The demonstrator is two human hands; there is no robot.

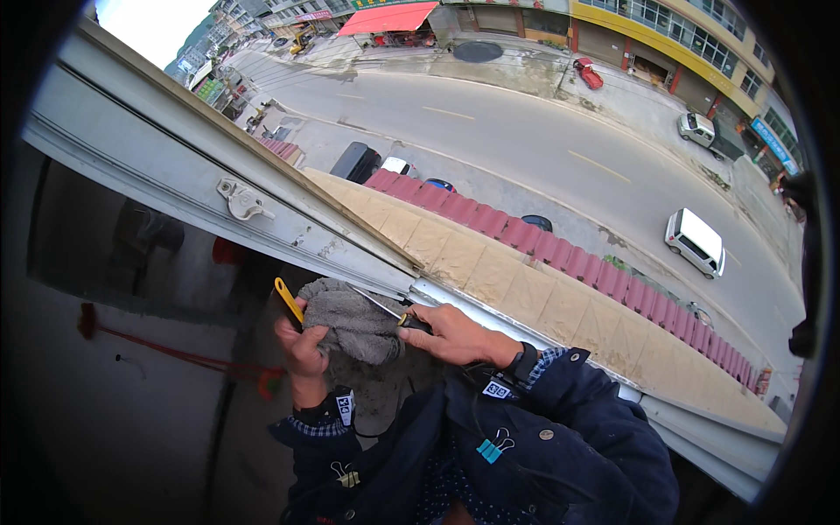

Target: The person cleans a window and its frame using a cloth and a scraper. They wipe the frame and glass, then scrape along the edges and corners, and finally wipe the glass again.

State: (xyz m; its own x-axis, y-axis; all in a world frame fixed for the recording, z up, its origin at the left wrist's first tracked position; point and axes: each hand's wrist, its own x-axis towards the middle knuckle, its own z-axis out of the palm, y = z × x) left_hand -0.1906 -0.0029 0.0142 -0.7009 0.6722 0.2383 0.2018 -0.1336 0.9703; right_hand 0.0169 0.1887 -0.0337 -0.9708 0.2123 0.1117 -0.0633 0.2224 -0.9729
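My left hand [304,352] is closed on a bunched grey cloth [354,322]. A yellow handle [287,299] with a hole in its end also sticks up from that hand; what it belongs to is hidden. My right hand [459,334] grips a screwdriver by its black and yellow handle [415,324]. The thin metal shaft reaches up and left across the cloth's upper edge. Both hands are just inside the window frame [297,258], close to its lower rail.
A white latch [243,201] sits on the window's sash. Outside run a tiled ledge [490,271], red roof tiles [525,238] and, far below, a road [525,140] with a white van [696,242]. Indoors, a red-handled pole [175,352] lies at left.
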